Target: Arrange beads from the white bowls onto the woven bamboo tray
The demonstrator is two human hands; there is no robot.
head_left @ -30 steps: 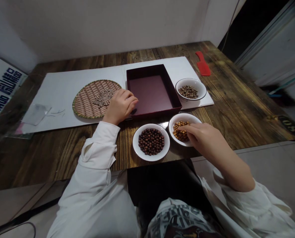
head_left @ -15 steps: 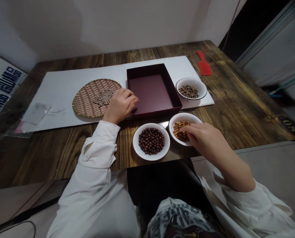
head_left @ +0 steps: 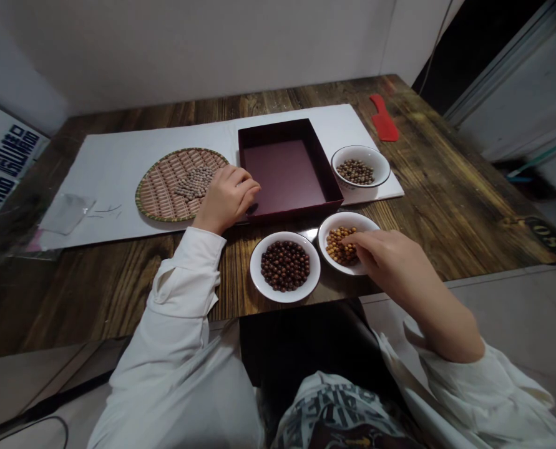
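My left hand (head_left: pixel 228 194) is closed with curled fingers at the left front corner of a dark maroon open box (head_left: pixel 284 171). Anything between its fingertips is too small or hidden to name. Behind the wrist lies a round woven tray (head_left: pixel 160 181) bearing greyish-brown beads (head_left: pixel 196 182). My right hand (head_left: pixel 387 252) is pinched over the right side of a white bowl (head_left: pixel 324 227) of yellow-brown beads (head_left: pixel 341 244); its fingertips are partly hidden. Left of that bowl, another white bowl (head_left: pixel 284 297) contains dark brown beads (head_left: pixel 284 265).
A white bowl (head_left: pixel 375 165) with olive-brown beads stands right of the box on a white board (head_left: pixel 113 153). A red comb-like tool (head_left: pixel 384 121) lies at the back right. A clear plastic bag (head_left: pixel 65 214) and thin strands lie at the left.
My right hand has drawn back slightly right within the bowl, its fingertips closing together and uncovering more yellow-brown beads. My left hand stays at the box corner.
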